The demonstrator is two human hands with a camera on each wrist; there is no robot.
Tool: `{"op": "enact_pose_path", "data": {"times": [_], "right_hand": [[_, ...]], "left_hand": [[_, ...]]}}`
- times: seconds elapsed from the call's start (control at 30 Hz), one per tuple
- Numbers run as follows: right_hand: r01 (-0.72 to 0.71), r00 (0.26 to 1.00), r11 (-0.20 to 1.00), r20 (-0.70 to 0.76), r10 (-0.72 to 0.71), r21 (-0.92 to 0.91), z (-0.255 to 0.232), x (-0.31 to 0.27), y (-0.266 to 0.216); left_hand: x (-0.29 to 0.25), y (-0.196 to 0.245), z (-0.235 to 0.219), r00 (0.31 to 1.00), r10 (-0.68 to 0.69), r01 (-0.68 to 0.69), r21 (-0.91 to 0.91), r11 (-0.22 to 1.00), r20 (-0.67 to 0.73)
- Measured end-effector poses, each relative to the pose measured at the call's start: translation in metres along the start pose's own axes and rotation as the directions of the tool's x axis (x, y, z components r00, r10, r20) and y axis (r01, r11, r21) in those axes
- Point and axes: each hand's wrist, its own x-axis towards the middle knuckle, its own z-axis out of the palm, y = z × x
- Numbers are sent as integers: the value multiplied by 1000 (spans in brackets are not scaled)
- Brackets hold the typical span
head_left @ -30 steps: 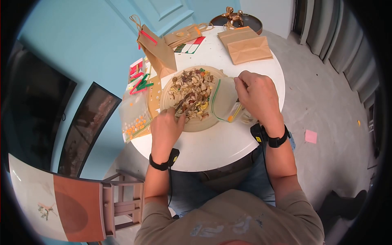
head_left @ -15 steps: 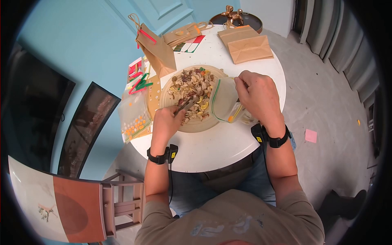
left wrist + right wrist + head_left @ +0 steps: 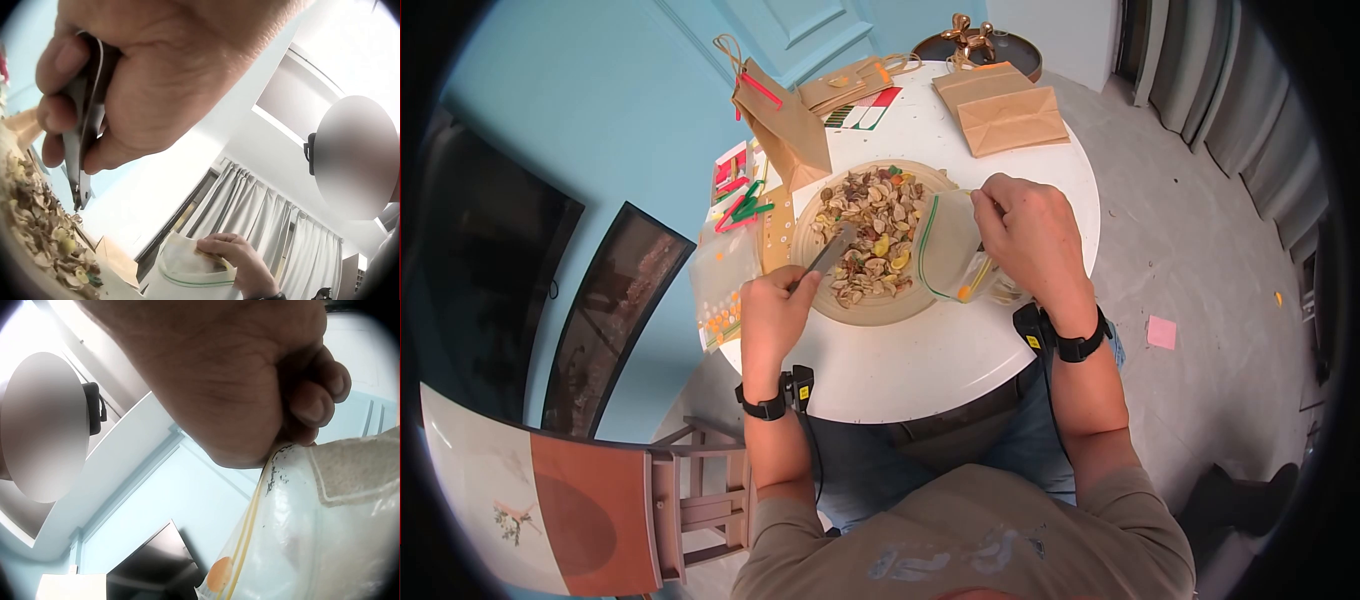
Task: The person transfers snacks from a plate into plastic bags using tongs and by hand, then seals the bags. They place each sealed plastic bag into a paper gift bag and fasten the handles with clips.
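My left hand (image 3: pixel 778 308) holds metal tongs (image 3: pixel 832 250) slanting over the near left of a round beige plate (image 3: pixel 802 245). Dried slices and petals (image 3: pixel 880 215), mostly tan with some yellow, are heaped on the plate. In the left wrist view the tongs (image 3: pixel 84 131) lie between thumb and fingers, their tips close together and pointing down. My right hand (image 3: pixel 1035 230) pinches the edge of a clear zip bag (image 3: pixel 950 250) at the plate's right side. Curled fingers grip the bag (image 3: pixel 281 519) in the right wrist view; it has an orange dot near its yellow seal line.
Brown paper bags (image 3: pixel 790 130) stand and lie at the back left; another paper bag (image 3: pixel 1010 115) lies at the back right. Red and green strips (image 3: pixel 745 205) and a clear bag (image 3: pixel 725 265) with orange pieces are on the left of the white table (image 3: pixel 900 385).
My left hand has drawn back toward the left, lifting the tongs from the heap's near right part toward the plate's left. The right hand and zip bag have barely moved.
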Motion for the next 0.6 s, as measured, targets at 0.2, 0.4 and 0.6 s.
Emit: {"op": "enact_pose_path", "data": {"times": [0.2,0.4,0.6], "right_hand": [[2,1000,1000,-3,-2,12,0,0,1],[4,1000,1000,-2,-4,9,-1,0,1],[12,1000,1000,7,-12,5,-1,-1,0]], "left_hand": [[-11,20,-14,999,23,-22,5,1000,-43],[-23,49,-12,998,69,-70,-37,997,-9],[-40,79,1,940,341,-342,-47,938,-28]]}}
